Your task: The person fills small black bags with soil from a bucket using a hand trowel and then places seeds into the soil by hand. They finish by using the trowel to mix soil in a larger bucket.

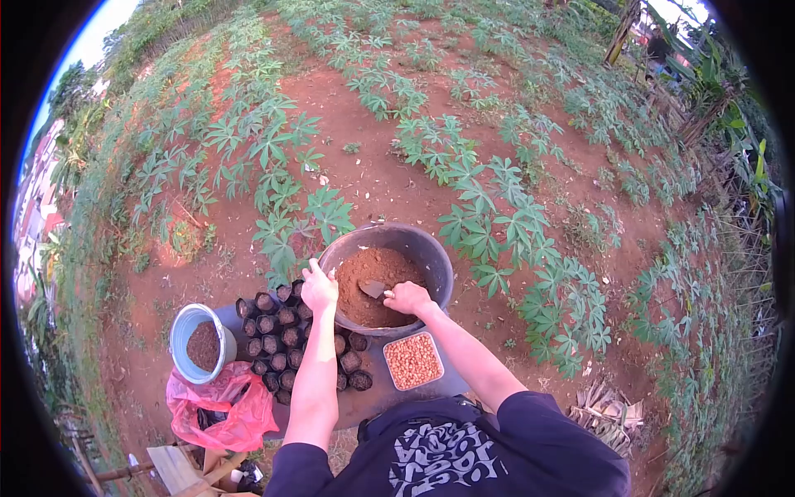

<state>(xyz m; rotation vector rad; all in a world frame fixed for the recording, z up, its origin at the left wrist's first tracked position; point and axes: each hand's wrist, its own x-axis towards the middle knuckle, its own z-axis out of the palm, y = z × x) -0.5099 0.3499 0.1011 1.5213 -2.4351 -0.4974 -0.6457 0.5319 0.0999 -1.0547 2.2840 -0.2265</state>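
Observation:
A large dark basin (443, 273) holds loose reddish-brown soil (364, 269). My right hand (407, 298) reaches into it, closed around the handle of a small trowel (373, 289) whose blade touches the soil. At the basin's left side, my left hand (319, 287) grips the rim. Below my left hand, several black seedling bags (291, 337) filled with dark soil stand packed together, partly covered by my left forearm. A clear square tub (413, 361) of orange-yellow corn kernels sits just below the basin.
To the left stands a light-blue bucket (180, 331) with dark soil inside. A pink plastic bag (248, 407) lies beneath it. Everything rests on or beside a grey table (451, 383). Rows of leafy plants (497, 211) grow beyond on red earth. Dry husks (609, 414) lie right.

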